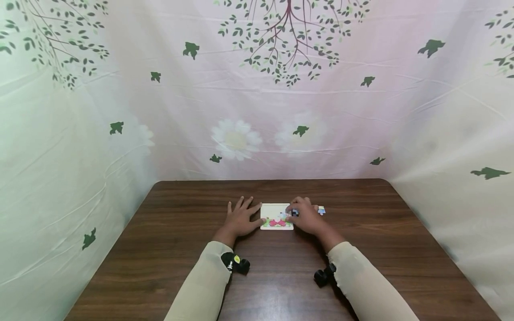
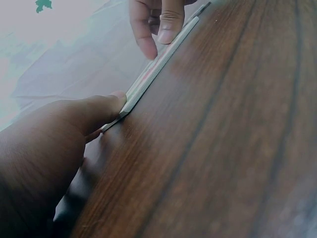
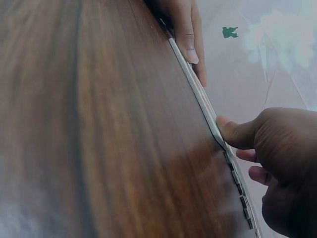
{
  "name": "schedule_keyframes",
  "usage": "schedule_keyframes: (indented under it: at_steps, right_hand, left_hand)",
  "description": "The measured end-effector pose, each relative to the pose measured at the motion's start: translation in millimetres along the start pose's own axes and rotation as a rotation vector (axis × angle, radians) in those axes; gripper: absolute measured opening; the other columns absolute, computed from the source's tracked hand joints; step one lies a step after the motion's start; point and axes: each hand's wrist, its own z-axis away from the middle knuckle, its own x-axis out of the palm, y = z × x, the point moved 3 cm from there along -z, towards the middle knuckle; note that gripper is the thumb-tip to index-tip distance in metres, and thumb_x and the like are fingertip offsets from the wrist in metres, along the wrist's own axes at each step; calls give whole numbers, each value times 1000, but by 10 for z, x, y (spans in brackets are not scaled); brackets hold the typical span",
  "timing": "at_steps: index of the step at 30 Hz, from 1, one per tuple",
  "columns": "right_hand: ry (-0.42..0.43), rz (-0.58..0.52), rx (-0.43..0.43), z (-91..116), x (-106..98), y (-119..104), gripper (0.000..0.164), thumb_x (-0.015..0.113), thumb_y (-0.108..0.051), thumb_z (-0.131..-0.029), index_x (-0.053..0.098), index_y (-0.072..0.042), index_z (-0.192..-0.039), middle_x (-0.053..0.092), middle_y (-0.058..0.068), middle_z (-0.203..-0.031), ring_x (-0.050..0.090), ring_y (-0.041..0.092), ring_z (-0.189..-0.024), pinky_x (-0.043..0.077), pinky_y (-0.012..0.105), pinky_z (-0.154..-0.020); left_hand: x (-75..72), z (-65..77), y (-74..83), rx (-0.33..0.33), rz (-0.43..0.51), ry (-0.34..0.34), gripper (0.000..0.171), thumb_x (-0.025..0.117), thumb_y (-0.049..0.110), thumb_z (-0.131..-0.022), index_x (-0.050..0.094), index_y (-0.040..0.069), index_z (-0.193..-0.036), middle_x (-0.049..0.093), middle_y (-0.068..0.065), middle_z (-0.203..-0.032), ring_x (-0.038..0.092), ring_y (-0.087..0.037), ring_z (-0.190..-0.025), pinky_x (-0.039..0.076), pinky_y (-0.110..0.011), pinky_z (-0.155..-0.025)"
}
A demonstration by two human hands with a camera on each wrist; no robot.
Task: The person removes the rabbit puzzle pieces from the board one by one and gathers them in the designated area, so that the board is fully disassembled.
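A white-framed jigsaw puzzle board (image 1: 277,228) lies flat on the table, with pink and green pieces along its near side. My left hand (image 1: 239,221) is spread at its left edge, thumb and index fingertip touching the frame. In the left wrist view that thumb (image 2: 111,106) rests on the board's near corner. My right hand (image 1: 308,217) reaches over the right side, curled thumb and index finger around a small pale-blue puzzle piece (image 1: 283,215). In the right wrist view, the right thumb (image 3: 237,133) lies at the frame's corner; the palm hides the other fingertips' contact.
More puzzle pieces (image 1: 321,210) lie right of the board, partly covered by the right hand. The dark wood-grain table (image 1: 277,276) extends around it. A printed cloth (image 1: 265,102) with leaves and flowers hangs behind and at both sides.
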Motion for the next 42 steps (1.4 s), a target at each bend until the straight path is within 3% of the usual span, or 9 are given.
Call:
schedule_keyframes:
  at_steps: [15,23,28,36,42]
  right_hand:
    - [-51,14,94,-18,10,-86,17,80,-23,-102,73,-13,-114,62,13,-138,49,38,-132,34,66,-106]
    - [-9,13,100,-24,23,-81,19,84,-21,-98,74,-14,-112,73,4,-114,58,28,-118,35,58,-103]
    - [13,3,115,-27,17,-82,19,86,-21,-97,77,-15,-112,75,3,-112,64,26,-115,37,54,-101]
    - [19,-55,148,2,12,-103,18,85,-15,-96,78,-13,-113,73,6,-115,66,24,-107,54,53,-101]
    - [13,-56,145,8,14,-92,15,83,-17,-99,79,-14,-113,73,5,-115,65,26,-108,42,58,-107]
  left_hand:
    - [-11,7,10,2,3,7,74,56,71,-104,45,36,-168,30,-6,-182,16,-39,-172,4,-77,-133]
    - [-4,11,6,2,12,9,74,56,71,-104,46,36,-168,30,-6,-182,16,-40,-172,3,-77,-133]
    - [-8,5,9,2,13,8,74,56,72,-103,45,36,-168,30,-6,-182,15,-39,-172,3,-77,-133]
    - [0,-2,8,-3,-6,9,75,55,72,-104,44,37,-168,29,-5,-182,15,-39,-172,3,-77,-133]
    - [-6,1,17,-7,-13,1,75,54,74,-103,44,37,-168,29,-5,-182,15,-39,-172,3,-76,-133]
